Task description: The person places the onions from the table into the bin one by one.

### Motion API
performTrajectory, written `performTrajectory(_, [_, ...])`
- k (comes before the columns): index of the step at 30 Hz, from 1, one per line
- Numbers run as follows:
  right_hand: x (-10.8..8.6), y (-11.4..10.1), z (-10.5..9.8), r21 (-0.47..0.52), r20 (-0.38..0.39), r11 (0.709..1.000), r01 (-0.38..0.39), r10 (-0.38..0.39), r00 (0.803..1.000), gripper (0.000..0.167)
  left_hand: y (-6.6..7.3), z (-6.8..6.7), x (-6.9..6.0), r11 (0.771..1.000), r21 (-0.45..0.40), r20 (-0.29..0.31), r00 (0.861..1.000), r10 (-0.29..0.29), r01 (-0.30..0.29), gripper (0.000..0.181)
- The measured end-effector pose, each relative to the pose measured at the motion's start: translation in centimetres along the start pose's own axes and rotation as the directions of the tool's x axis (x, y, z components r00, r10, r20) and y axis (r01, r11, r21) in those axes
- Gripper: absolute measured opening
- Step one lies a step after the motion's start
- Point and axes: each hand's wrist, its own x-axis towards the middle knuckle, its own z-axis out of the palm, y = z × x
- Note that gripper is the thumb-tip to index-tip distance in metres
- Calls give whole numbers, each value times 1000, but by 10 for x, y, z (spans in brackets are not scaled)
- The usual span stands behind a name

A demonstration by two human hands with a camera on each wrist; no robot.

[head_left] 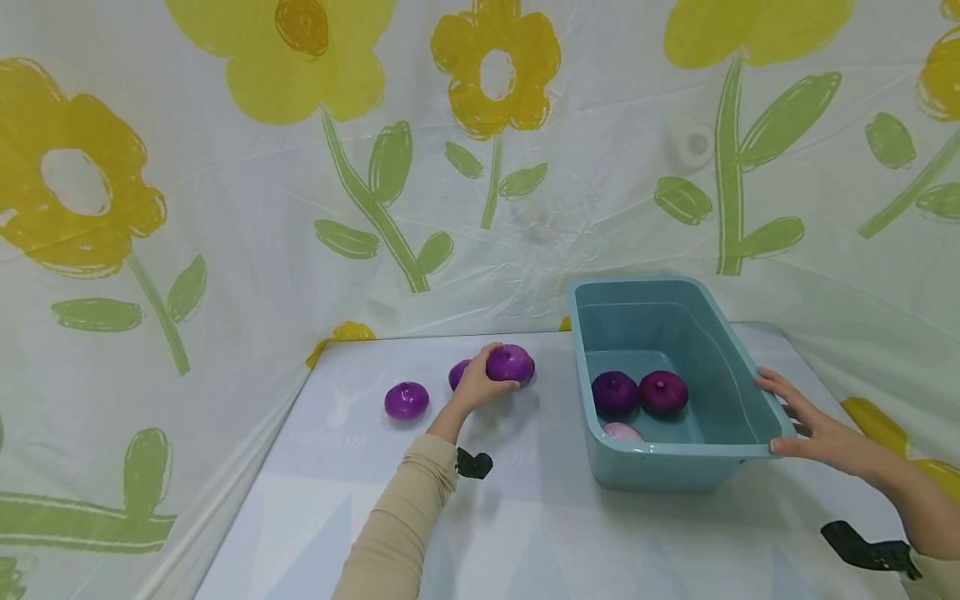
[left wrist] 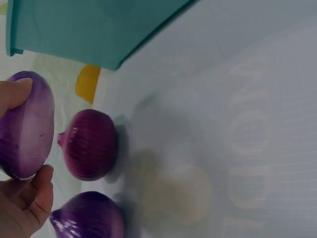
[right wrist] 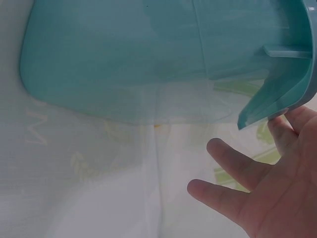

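In the head view the left hand (head_left: pixel 480 385) pinches a purple onion (head_left: pixel 508 364) between thumb and fingers; the left wrist view shows this onion (left wrist: pixel 30 126) held above the table. Two onions lie close by, a reddish one (left wrist: pixel 89 145) and a purple one (left wrist: pixel 90 216) in that view. Another purple onion (head_left: pixel 407 402) sits to the left. The right hand (head_left: pixel 825 429) touches the right rim of a blue-green bin (head_left: pixel 690 450), its fingers spread. Inside the bin are two dark purple onions (head_left: pixel 617 393) (head_left: pixel 663 393) and a pale pink one (head_left: pixel 622 432), partly hidden by the wall.
The white table (head_left: pixel 525 517) meets a hanging sheet (head_left: pixel 480 275) printed with yellow flowers and green leaves along its back edge. The bin stands on the table's right side, with its high walls between the two hands.
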Motion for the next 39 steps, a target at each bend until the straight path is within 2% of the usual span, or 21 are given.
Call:
performTrajectory(5, [0,-1,0,3,-1,1000,7,-7,1000,81,11,-9,5,999,-27,-8,1000,-16,16,76])
performTrajectory(13, [0,-3,1,-10,-13,1000,22,-22,1000,84,26,-23,17,1000,-14,-28,1000,9,-10,78])
performTrajectory(17, [0,-3,1,-18,-16,1000,20,-20,1000,85,38,-30,20,999,-14,-36,999,32,-32,78])
performTrajectory(21, [0,-3,1,-18,-15,999,31,-31,999,84,54,-37,21,997,-31,-43,997,65,-66,77])
performTrajectory(31, [-1,-1,2,-13,-15,999,41,-41,999,84,99,-45,25,994,-50,-18,995,100,-101,78])
performTrajectory(39, [0,-2,1,-18,-14,999,33,-33,999,84,137,-38,23,987,-110,34,992,121,-117,76])
